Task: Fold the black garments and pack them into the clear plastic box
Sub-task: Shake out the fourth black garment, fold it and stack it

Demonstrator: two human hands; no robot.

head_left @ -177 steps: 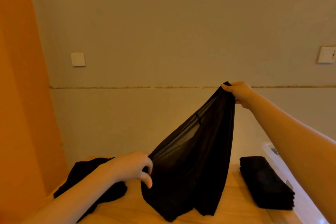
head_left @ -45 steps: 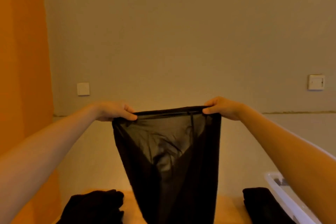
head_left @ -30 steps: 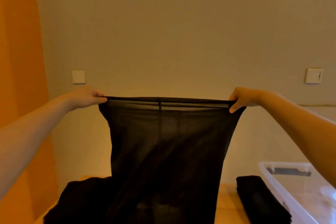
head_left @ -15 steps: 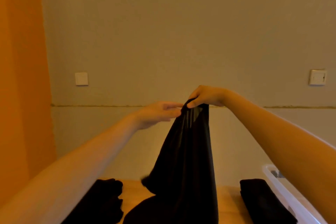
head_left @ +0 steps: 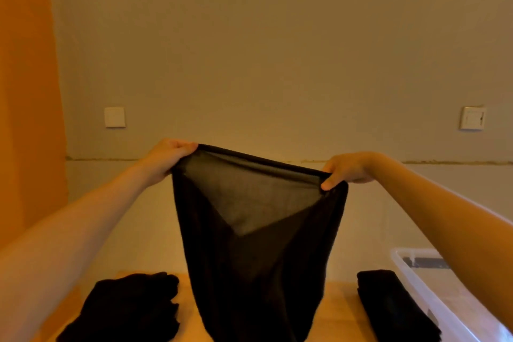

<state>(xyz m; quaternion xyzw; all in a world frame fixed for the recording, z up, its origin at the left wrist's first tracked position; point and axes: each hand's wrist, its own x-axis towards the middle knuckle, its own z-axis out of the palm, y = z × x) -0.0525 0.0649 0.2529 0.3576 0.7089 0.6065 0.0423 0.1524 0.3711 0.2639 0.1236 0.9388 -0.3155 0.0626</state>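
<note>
A sheer black garment [head_left: 258,244] hangs in the air in front of me, its top edge stretched between both hands. My left hand [head_left: 166,158] pinches the upper left corner. My right hand [head_left: 347,169] pinches the upper right corner, slightly lower. The garment's lower part reaches down to the wooden table [head_left: 191,311]. A crumpled black pile [head_left: 127,311] lies on the table at the left. A folded black stack [head_left: 391,308] lies at the right, beside the clear plastic box [head_left: 433,300].
A plain wall stands close behind the table, with a white switch plate [head_left: 114,117] at the left and another [head_left: 472,118] at the right. An orange panel [head_left: 27,105] borders the left side.
Half a second ago my hands were together at the garment's top; they have since moved apart, spreading the top edge wide again.
</note>
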